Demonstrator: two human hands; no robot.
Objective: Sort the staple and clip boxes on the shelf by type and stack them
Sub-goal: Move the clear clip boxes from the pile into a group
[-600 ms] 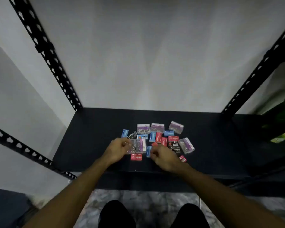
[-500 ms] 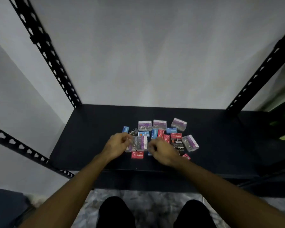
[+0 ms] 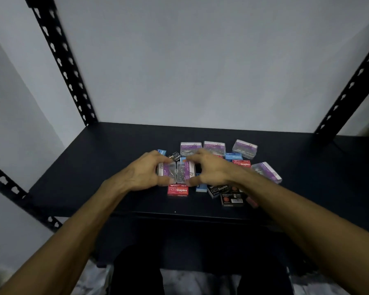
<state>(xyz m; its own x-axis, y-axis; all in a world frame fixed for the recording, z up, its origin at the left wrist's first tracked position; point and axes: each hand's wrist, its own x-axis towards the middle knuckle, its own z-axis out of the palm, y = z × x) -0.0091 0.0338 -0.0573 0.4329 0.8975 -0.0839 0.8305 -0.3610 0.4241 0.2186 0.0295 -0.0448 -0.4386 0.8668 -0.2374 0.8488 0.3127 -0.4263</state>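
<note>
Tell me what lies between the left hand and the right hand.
Head view: two clear plastic paper-clip boxes with purple labels, side by side, between left hand and right hand.

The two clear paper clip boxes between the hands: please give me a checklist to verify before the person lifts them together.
1. Left hand grips the left clear paper clip box: ok, fingers wrap around it.
2. Right hand grips the right clear paper clip box: ok, thumb and fingers close on it.
3. The two boxes are the same type: ok, both clear with purple labels.
4. The boxes sit side by side and touching: ok.
5. Lids are closed: cannot tell, image is blurred.
6. Free space on the shelf to the left for a stack: ok, the dark surface there is bare.
7. Red Staples box in front stays out of the way: ok, it lies apart.
</note>
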